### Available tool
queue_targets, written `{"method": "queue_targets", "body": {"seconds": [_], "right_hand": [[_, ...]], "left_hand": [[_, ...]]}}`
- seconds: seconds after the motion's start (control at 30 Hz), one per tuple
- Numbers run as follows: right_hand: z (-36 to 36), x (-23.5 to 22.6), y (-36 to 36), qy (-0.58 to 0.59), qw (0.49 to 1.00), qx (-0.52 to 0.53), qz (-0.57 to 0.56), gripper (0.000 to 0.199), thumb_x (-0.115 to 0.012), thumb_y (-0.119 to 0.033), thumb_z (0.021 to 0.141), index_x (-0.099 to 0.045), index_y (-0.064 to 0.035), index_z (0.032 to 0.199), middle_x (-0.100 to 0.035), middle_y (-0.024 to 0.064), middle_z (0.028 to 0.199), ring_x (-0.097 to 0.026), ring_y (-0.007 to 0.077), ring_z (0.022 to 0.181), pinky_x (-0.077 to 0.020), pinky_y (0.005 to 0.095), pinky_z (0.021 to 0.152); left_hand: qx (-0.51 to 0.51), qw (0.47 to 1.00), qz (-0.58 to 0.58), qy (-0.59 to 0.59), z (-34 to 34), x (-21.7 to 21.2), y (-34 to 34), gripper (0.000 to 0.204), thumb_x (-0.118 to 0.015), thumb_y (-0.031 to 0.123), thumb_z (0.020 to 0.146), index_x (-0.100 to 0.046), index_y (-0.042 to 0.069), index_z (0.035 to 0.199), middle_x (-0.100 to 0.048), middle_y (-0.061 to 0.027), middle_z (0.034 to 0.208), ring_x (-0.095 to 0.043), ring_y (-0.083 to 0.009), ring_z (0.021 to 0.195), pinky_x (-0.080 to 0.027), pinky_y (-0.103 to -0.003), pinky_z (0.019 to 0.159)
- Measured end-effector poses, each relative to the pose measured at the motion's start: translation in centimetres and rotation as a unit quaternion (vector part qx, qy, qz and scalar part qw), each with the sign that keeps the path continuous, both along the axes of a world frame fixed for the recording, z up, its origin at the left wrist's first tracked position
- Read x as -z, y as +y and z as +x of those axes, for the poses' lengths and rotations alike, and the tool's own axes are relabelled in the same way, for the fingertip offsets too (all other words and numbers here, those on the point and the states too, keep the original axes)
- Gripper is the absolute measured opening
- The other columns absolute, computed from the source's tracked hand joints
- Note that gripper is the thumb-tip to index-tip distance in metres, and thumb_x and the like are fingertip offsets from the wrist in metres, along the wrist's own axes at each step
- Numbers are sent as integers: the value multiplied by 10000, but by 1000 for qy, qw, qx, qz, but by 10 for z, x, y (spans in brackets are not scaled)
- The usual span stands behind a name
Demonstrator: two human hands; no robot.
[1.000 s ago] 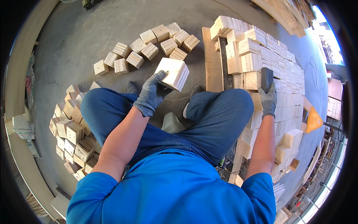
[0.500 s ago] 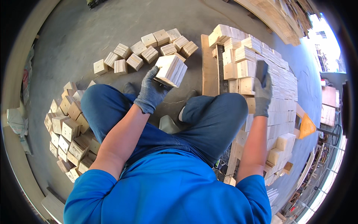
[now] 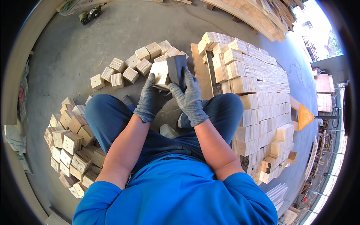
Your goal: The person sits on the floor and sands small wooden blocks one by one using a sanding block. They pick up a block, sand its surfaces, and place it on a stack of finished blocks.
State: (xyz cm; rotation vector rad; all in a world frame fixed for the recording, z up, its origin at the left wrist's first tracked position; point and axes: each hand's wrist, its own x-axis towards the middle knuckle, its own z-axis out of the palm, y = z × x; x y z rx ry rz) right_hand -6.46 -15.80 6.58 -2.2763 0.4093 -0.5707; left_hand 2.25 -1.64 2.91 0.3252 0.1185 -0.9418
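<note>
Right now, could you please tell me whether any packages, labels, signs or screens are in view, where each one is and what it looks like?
Orange triangular sign or marker: at the right edge, beyond the stacked wooden blocks; plain orange, pointed upward.
Crumpled bag or sack: on the floor at the far left; whitish, too blurred to tell more.
No screens or labels show.

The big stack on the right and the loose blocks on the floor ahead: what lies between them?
A flat wooden plank, lying alongside the stack and right of the loose blocks, in the head view.
</note>
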Motion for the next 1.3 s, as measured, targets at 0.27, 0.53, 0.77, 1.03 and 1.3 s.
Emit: {"method": "queue_targets", "body": {"seconds": [0.27,0.53,0.77,1.03,1.3], "right_hand": [[-22,7,35,-28,998,-51,-28,826,-843,-323,882,-449,-13,1539,-517,290,1412,-556,445,1275,-483,479,1077],[8,-5,18,-75,993,-60,-67,674,-773,-307,905,-519,-95,1492,-526,321,1396,-565,512,1202,-494,539,1024],[41,6,-20,-6,1000,2,-30,649,-760,-316,946,-532,-5,1468,-593,325,1316,-604,497,1176,-511,477,1017],[-18,2,37,-18,991,-107,-72,693,-782,-294,919,-510,-59,1511,-528,318,1397,-564,499,1229,-481,527,1057],[47,27,-41,-5,1000,18,-14,646,-767,-357,918,-565,-58,1454,-589,321,1318,-617,507,1128,-524,529,979]], "left_hand": [[-65,997,32,17,2,27,4,656,-602,448,1021,-477,26,1508,-602,-202,1407,-622,-348,1244,-500,-484,1116],[-46,997,-37,51,-1,13,1,600,-631,396,1009,-520,30,1472,-642,-167,1388,-629,-332,1263,-493,-502,1128],[-45,996,62,49,-8,15,-1,580,-629,453,1006,-550,77,1441,-664,-137,1312,-667,-319,1169,-544,-498,1055],[-67,997,16,35,5,35,12,661,-610,491,994,-527,46,1476,-612,-196,1412,-614,-355,1277,-502,-507,1123],[-20,994,97,39,-6,34,-6,715,-666,546,947,-512,103,1486,-636,-135,1367,-650,-329,1185,-550,-547,1005]]}}
